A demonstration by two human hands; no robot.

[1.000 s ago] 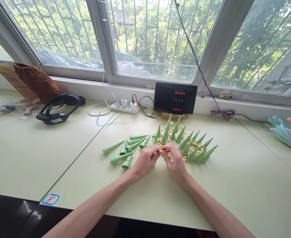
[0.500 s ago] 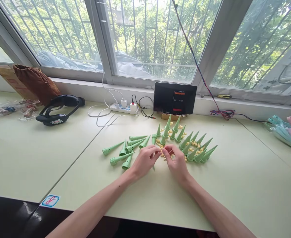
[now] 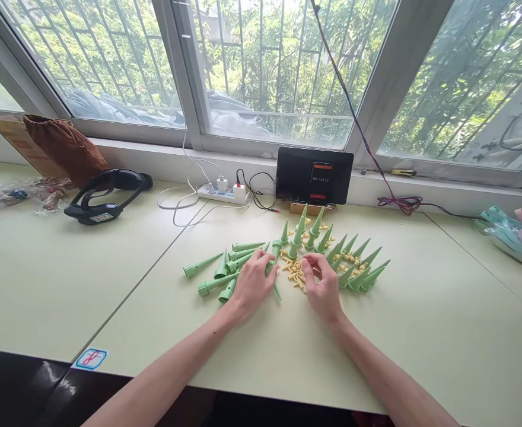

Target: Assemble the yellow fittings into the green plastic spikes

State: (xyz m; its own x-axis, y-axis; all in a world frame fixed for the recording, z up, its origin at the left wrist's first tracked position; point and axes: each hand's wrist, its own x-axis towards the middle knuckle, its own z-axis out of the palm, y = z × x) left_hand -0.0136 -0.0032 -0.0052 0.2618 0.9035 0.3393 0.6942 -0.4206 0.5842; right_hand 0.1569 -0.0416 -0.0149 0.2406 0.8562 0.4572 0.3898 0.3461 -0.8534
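Observation:
My left hand hovers over the loose green plastic spikes, fingers curved and thumb apart from them. A green spike tip pokes out beside its thumb; whether the fingers touch that spike is hidden. My right hand is closed in a pinch at the right edge of a pile of small yellow plastic pieces; what lies between its fingertips is too small to make out. Hollow green spikes with ribbed collars lie on their sides at the left. Several more green spikes stand point-up behind and to the right, yellow pieces beside them.
A pale table carries everything. Behind stand a power strip with cables and a dark tablet screen showing a timer. A black headset and brown pouch lie left; teal and pink plastic items lie far right.
My hands have parted from a shared pinch over the yellow pile. The left moved left to the green spikes and loosened its fingers; the right shifted slightly right, still pinched.

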